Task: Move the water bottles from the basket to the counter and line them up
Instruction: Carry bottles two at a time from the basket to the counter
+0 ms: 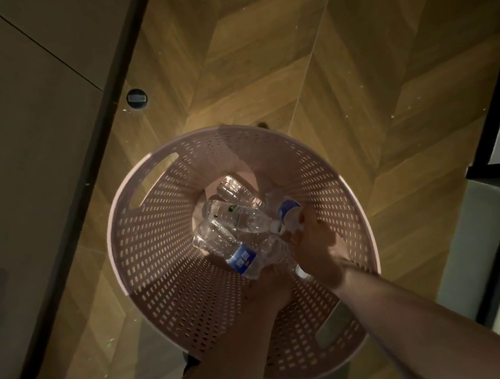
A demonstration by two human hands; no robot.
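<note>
Clear plastic water bottles (pixel 236 220) lay heaped at the bottom of a round pink perforated basket (pixel 146 241) that stood on a wood-patterned floor (pixel 263 55). None had yet reached the desk (pixel 30 116), whose pale top ran along the left edge of the view. Both arms reached down into the basket. The right hand (pixel 314 238) was closed around the body of a bottle with a blue label (pixel 287 213), its fingers wrapped just below the label. The left hand (pixel 267 283) sat under and against the lower end of another blue-labelled bottle (pixel 243 259); whether its fingers had fully closed on that bottle could not be told, since the bottle hid them.

Handling, as judged from the view: the bottles appeared thin-walled and ribbed, so they were likely to dent under a hard squeeze and to feel smooth, perhaps slippery. Whether they were full or empty could not be told in the dim light, so their weight remained uncertain. The best hold was probably around the middle of the body, at the label or the ribbed waist, where the fingers could circle it. Lying crossed over one another, the bottles could shift or roll when one was lifted out.
</note>
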